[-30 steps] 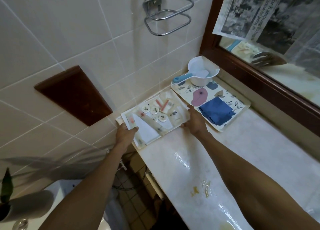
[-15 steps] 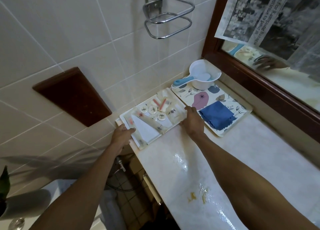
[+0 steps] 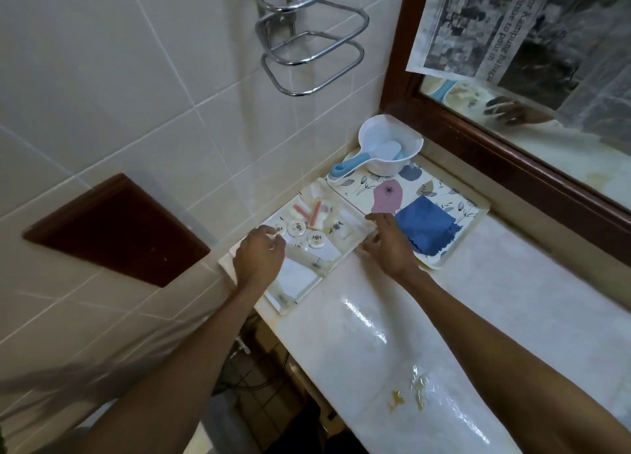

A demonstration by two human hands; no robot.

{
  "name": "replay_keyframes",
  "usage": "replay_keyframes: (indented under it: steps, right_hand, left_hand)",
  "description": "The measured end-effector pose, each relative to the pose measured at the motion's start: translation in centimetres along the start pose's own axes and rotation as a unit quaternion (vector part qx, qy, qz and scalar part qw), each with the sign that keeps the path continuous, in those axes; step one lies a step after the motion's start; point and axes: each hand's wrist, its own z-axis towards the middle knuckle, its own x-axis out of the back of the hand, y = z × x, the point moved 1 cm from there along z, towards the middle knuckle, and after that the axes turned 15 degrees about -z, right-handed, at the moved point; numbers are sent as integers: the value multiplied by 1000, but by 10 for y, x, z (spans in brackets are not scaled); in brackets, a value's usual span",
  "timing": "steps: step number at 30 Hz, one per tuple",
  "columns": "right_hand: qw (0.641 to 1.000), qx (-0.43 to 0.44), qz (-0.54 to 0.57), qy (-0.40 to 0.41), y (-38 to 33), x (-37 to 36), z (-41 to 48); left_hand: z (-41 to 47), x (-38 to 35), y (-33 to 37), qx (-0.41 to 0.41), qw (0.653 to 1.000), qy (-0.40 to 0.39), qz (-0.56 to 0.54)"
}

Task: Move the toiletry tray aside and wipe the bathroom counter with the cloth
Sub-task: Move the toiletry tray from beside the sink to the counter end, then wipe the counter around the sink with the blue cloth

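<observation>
Toiletry tray (image 3: 290, 294): we see it at the left end of the counter (image 3: 392, 320), its back edge against the tiled wall, its right edge touching the floral tray (image 3: 478, 216).
Left hand (image 3: 260, 256): ours hovers over the tray's left part, fingers loosely curled, gripping nothing.
Right hand (image 3: 389, 245): ours lies at the tray's right edge, fingers spread and open, holding nothing.
Cloth (image 3: 426, 227): blue, folded on the floral tray's front part.
White scoop (image 3: 389, 146): on the floral tray's back corner.
Yellow spill (image 3: 408, 394): near the counter's front edge, well apart from both trays.
</observation>
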Motion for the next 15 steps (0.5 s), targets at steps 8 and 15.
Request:
replay_keyframes:
  steps: [8,15]
  right_hand:
    - [986,-115,-31,120,75,42,-44]
    - [961,-238,-62,129,127,42,-99]
  left_hand:
    - [18,-121,87,-198,950,-237,-53]
    - [30,-209,137,-198,924,-326,21]
